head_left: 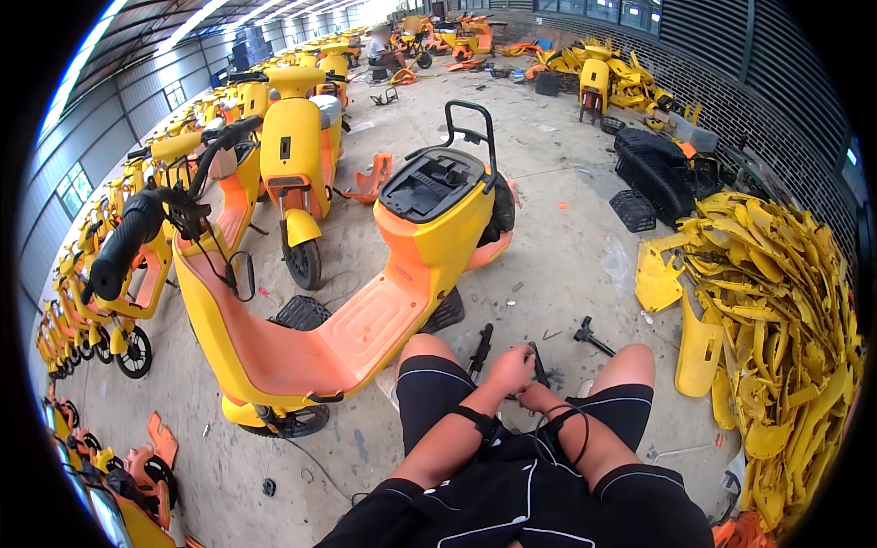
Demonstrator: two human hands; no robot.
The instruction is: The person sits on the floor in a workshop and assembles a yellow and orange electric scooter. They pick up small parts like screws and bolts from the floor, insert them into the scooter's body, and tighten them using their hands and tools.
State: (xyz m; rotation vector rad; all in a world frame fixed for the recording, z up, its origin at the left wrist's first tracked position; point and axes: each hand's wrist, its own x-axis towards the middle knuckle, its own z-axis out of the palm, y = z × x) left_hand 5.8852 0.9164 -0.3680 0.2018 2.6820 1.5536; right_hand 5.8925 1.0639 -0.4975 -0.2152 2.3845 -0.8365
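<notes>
My left hand [513, 368] is closed between my knees, its fingers pressed together. Just below and to its right, my right hand [538, 397] is closed too. A short dark bar-shaped part [541, 370] stands up against the hands; the fingers hide its lower end, and I cannot tell which hand grips it. On the floor left of my hands lies a long black part [480, 349]. A black T-shaped tool [594, 337] rests near my right knee. Beyond my left knee stands a yellow and orange electric scooter [411, 247], its seat off and the compartment exposed.
A heap of yellow scooter panels [776, 347] rises on the right. Black plastic bins [653, 173] lie behind it. Rows of yellow scooters [292, 146] fill the left side. Far back sits another person [384, 57]. Small scraps and a cable [315, 466] lie on the concrete floor.
</notes>
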